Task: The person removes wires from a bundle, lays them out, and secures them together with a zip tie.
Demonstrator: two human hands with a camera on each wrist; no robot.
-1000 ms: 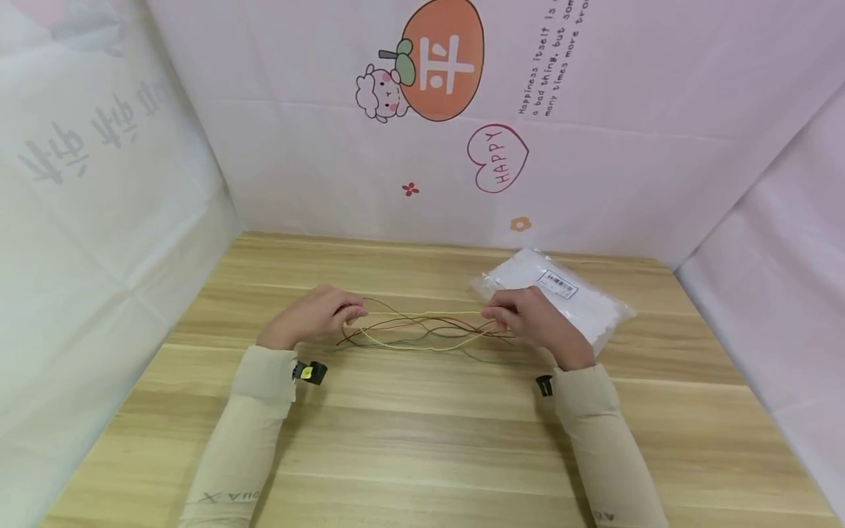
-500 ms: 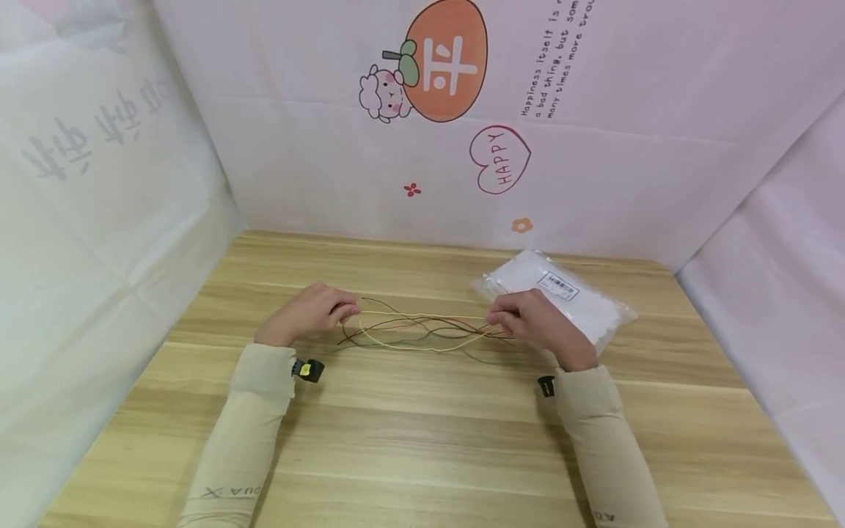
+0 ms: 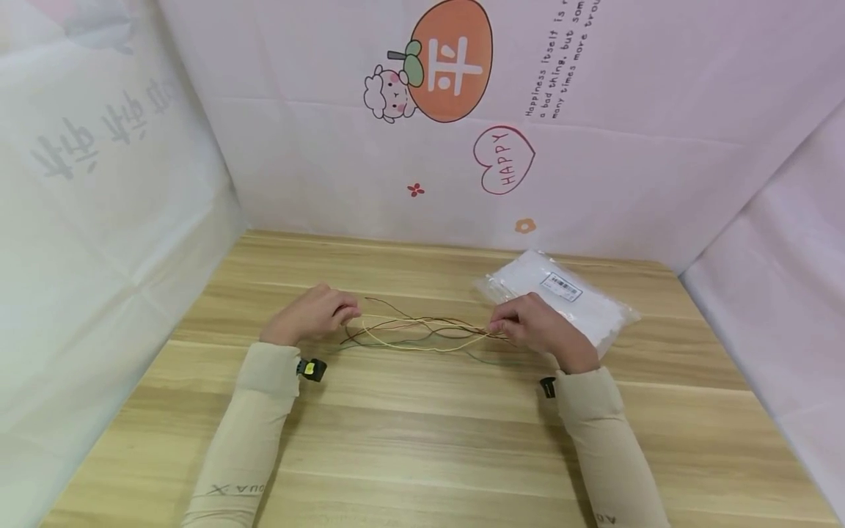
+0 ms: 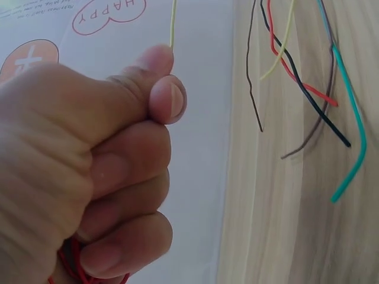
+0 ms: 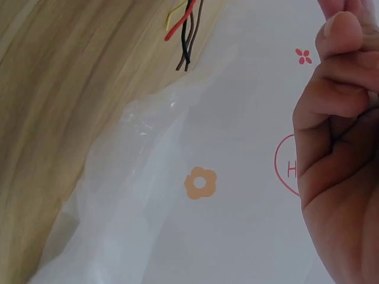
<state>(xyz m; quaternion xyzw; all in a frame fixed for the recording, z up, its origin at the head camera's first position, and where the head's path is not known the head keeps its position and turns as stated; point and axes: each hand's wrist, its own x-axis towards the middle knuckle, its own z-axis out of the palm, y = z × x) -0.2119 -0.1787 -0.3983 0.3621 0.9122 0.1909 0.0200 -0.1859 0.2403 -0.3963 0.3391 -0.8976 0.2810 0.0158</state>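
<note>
My left hand (image 3: 309, 317) pinches the end of a thin yellow wire (image 4: 172, 26) between thumb and forefinger. Its other fingers are curled, and red strands (image 4: 76, 263) show beneath them in the left wrist view. The yellow wire crosses to my right hand (image 3: 540, 326), whose thumb and forefinger pinch the far end; those fingertips are cut off in the right wrist view. Under the held wire, several loose wires lie crossing on the table: a red wire (image 4: 286, 58), a black wire (image 4: 305, 92), a green wire (image 4: 362, 121), brown ones and another yellow wire (image 3: 403, 348).
A clear plastic bag (image 3: 568, 297) with white contents and a barcode label lies behind my right hand. White printed cloth (image 3: 317, 161) walls off the back and both sides of the wooden table (image 3: 422, 440). Small black devices (image 3: 315, 369) sit at both wrists.
The held yellow wire runs less straight, its right part now lower and near the loose wires. My right hand is slightly lower; both hands keep their pinch. The view has shifted slightly.
</note>
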